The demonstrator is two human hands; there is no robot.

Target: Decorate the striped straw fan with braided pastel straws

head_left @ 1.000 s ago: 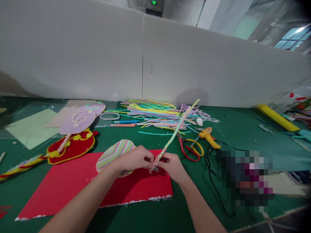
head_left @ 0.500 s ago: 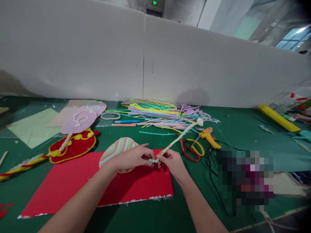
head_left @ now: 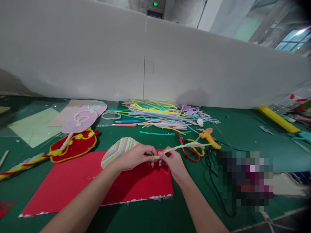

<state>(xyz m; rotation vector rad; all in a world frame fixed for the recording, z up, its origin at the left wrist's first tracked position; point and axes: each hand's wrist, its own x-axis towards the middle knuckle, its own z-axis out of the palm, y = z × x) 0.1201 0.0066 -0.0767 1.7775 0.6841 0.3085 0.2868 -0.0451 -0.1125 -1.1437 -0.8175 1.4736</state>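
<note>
My left hand point(head_left: 142, 157) pinches the left end of a twisted pastel strand point(head_left: 181, 146) over a red sheet point(head_left: 145, 184). Close beside it, my right hand point(head_left: 170, 160) grips the same strand near that end. The strand's free end stretches right, above the red-handled scissors point(head_left: 188, 152), toward the orange glue gun point(head_left: 210, 138). A striped pastel piece point(head_left: 119, 150) lies on the red sheet, partly behind my left hand and wrist.
Many pastel strips point(head_left: 153, 113) lie at the back of the green table point(head_left: 121, 220). Purple decorated ovals point(head_left: 80, 121) and a red piece edged in yellow point(head_left: 73, 149) are at the left. A yellow bar point(head_left: 279, 119) lies right, and a black cord point(head_left: 216, 184) trails below the glue gun.
The strand's free end has swung down from pointing up and right to lying nearly level. My left hand has moved slightly up and right, its fingers now closer to my right hand.
</note>
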